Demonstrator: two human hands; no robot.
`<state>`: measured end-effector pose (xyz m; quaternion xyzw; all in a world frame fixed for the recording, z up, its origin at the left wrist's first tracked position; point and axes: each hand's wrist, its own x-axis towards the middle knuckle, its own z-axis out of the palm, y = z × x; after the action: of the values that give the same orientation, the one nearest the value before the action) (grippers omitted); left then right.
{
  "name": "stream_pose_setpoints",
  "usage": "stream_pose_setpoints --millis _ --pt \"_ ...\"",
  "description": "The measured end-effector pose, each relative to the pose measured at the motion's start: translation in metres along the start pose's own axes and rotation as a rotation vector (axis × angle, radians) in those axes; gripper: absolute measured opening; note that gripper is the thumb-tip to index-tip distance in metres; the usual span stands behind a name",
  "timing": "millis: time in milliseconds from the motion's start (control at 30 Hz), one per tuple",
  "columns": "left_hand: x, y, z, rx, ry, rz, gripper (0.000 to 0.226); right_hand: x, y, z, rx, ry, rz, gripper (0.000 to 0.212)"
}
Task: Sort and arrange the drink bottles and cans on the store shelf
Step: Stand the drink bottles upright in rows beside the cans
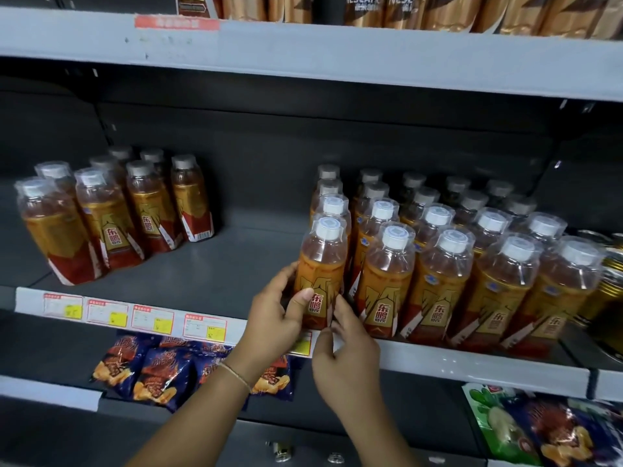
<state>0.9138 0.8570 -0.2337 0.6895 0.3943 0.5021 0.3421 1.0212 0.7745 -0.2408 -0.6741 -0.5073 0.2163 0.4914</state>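
Your left hand (276, 318) grips the front orange plastic drink bottle with the white cap (320, 274), thumb and fingers curled round its label; your right hand (344, 352) touches its lower right side, fingers loosely bent. It stands at the grey metal shelf's (209, 264) front edge, heading the leftmost row of the block. Tilt it toward six o'clock and it could drop; push toward three and the neighbouring orange bottle (387, 281) may topple.
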Motion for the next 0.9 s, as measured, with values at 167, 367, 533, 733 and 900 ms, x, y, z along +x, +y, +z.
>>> stream_pose_setpoints --millis 167,367,533,733,900 --pt "-0.007 -0.004 0.008 -0.015 0.048 -0.026 0.048 0.001 0.003 0.0 0.04 -0.023 0.011 0.066" --pt "-0.01 0.0 0.008 -0.043 -0.009 -0.032 0.047 -0.001 0.004 -0.002 0.034 -0.017 0.021 0.068" --pt "-0.007 -0.008 -0.003 0.038 -0.149 -0.033 0.063 -0.003 0.005 -0.004 0.041 -0.017 0.026 0.069" --pt "-0.005 -0.013 0.0 0.049 -0.214 -0.018 0.076 -0.002 0.01 -0.006 0.057 -0.014 0.037 0.068" --pt "-0.004 -0.016 0.003 0.042 -0.206 -0.015 0.074 -0.007 0.015 -0.004 0.05 0.016 0.052 0.068"
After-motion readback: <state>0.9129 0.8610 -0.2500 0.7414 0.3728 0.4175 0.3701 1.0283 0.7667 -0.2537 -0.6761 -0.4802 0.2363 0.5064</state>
